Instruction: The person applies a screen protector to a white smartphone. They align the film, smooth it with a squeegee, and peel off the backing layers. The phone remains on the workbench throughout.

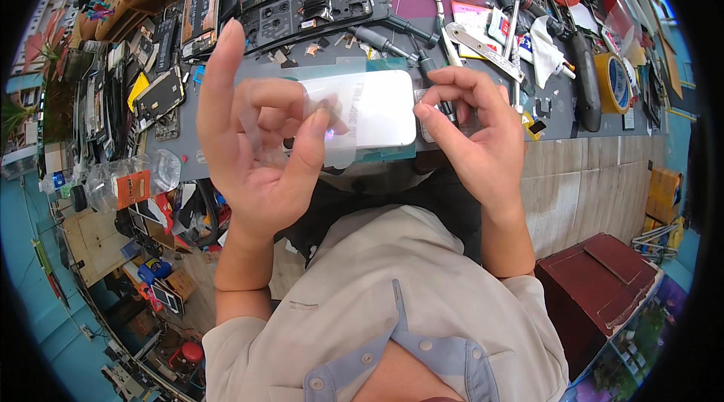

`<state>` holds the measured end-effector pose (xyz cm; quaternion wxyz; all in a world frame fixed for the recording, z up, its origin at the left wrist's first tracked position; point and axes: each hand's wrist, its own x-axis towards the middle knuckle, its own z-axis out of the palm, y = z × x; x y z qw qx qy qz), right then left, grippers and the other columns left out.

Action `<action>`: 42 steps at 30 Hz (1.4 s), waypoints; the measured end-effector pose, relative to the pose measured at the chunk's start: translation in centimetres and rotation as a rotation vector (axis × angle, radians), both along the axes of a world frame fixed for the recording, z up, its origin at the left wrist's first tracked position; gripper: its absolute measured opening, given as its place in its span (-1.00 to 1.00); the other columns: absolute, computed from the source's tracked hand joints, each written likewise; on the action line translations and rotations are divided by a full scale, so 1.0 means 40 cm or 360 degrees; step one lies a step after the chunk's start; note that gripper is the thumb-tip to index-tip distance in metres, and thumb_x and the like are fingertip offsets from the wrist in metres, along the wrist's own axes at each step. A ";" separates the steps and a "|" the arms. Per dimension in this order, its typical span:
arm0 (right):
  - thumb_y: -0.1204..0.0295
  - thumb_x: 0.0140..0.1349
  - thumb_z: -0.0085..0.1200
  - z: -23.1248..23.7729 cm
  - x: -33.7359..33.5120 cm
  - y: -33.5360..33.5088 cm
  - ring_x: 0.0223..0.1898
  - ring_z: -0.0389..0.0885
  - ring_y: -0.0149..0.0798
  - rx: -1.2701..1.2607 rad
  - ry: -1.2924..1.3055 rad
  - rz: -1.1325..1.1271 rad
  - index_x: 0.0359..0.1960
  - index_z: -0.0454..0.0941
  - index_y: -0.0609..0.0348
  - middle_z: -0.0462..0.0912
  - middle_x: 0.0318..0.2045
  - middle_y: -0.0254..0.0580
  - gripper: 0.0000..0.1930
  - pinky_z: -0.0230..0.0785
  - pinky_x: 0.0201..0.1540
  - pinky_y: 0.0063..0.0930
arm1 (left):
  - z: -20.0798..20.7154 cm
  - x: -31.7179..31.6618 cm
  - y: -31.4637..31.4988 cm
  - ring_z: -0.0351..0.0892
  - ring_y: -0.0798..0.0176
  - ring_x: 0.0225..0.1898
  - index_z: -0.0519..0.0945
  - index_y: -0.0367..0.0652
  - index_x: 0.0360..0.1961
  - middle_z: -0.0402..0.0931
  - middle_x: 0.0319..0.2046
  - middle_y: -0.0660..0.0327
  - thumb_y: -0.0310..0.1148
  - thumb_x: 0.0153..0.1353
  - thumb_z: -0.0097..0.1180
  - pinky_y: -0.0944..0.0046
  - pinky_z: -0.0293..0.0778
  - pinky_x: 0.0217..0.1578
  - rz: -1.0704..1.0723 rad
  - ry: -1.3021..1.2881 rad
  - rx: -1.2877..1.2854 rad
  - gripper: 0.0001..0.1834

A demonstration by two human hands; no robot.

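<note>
A white-faced phone (388,112) with rounded corners lies sideways over a teal sheet (403,151) at the table's near edge. Clear plastic film (341,93) overlaps the phone's left part and stretches toward my left hand (260,130). That hand pinches the film between thumb and curled fingers, with its index finger pointing up. At the phone's right end, the thumb and fingertips of my right hand (475,119) are bent in against the edge. The film's left border is hard to make out against my fingers.
Opened phone frames (309,10) and small parts crowd the far side of the table. Screwdrivers (381,41), a multitool (483,51), white tissue (544,51) and yellow tape (612,84) lie to the right. A clear plastic bottle (136,179) is at left, a dark red cabinet (596,289) lower right.
</note>
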<state>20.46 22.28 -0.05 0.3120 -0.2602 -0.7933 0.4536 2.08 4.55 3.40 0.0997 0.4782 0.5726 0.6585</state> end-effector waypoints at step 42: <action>0.43 0.24 0.60 0.002 0.004 -0.001 -0.33 0.40 -0.45 -0.0033 -0.0009 0.0024 0.12 0.76 0.15 0.92 -0.21 -0.51 -0.57 0.21 0.02 -0.40 | -0.009 0.000 -0.013 0.82 0.21 -0.20 -0.08 -0.13 0.88 0.57 -0.09 0.14 -0.74 0.51 0.22 -0.04 0.89 0.13 0.0087 -0.0278 -0.0161 0.08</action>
